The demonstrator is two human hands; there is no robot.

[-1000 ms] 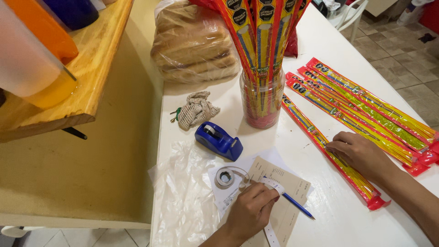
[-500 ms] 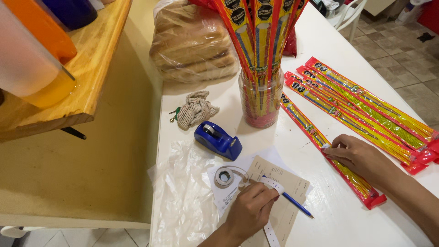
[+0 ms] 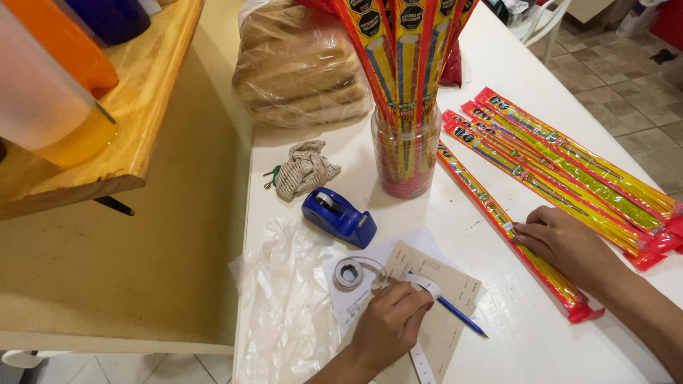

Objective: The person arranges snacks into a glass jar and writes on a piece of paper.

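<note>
The left hand (image 3: 390, 323) enters from the bottom edge, forearm angled up and to the right, palm down. Its fingers are curled and pinch a narrow white paper strip (image 3: 421, 355) against the brown paper sheet (image 3: 441, 281); the strip runs from the fingertips down past the wrist. A blue pen (image 3: 461, 316) lies on the sheet just beside the knuckles. A small tape roll (image 3: 348, 273) sits near the hand on a white sheet, with a blue tape dispenser (image 3: 339, 215) beyond it.

The right hand (image 3: 565, 242) reaches in from the lower right, forearm lying across the white tabletop (image 3: 512, 334). The hand is flat, palm down, released, with the fingertips pressing on one long candy packet (image 3: 498, 217) that lies alone, apart from the remaining flat packets (image 3: 569, 171) farther right.

A clear jar (image 3: 406, 160) holding upright packets stands between the dispenser and the flat packets. Bagged bread (image 3: 299, 67) and a knotted rag (image 3: 304, 169) lie behind. Crumpled clear plastic (image 3: 281, 313) lies left of the left hand.
</note>
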